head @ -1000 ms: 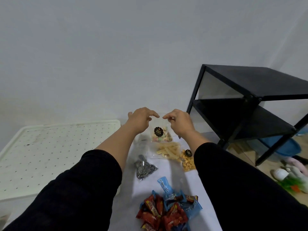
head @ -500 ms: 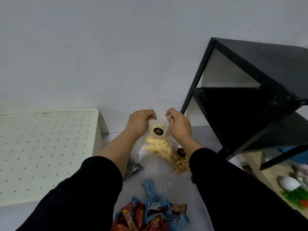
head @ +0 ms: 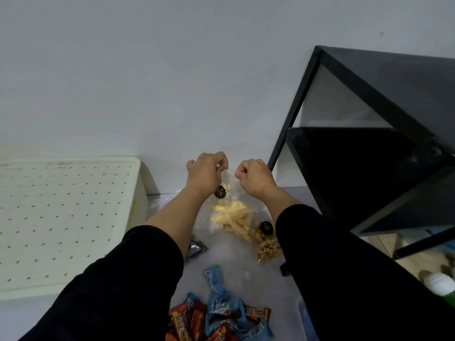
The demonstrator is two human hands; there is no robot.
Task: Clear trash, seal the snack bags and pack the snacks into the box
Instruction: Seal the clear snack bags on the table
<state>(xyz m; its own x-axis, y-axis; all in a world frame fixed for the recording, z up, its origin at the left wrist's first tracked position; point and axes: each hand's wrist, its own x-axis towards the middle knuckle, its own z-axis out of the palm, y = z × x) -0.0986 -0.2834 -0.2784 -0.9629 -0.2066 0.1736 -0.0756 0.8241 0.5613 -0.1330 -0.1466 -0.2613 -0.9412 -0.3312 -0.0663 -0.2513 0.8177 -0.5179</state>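
Observation:
My left hand (head: pixel 205 172) and my right hand (head: pixel 253 175) pinch the top edge of a clear snack bag (head: pixel 227 187) with a black round label, holding it up above the white surface near the wall. Below it lies a clear bag of pale yellow sticks (head: pixel 232 219). To its right sits a clear bag of small brown snacks (head: pixel 267 243) with a black label. A grey foil packet (head: pixel 195 247) peeks out beside my left forearm. Red and blue wrapped bars (head: pixel 216 316) are piled at the near edge.
A white perforated lid or box top (head: pixel 61 217) fills the left side. A black metal shelf (head: pixel 369 156) stands close on the right against the wall. Green and white items (head: pixel 440 284) lie on the floor at lower right.
Both hands came closer together and now pinch the bag's top with curled fingers. The view has shifted, so the shelf looks larger and nearer.

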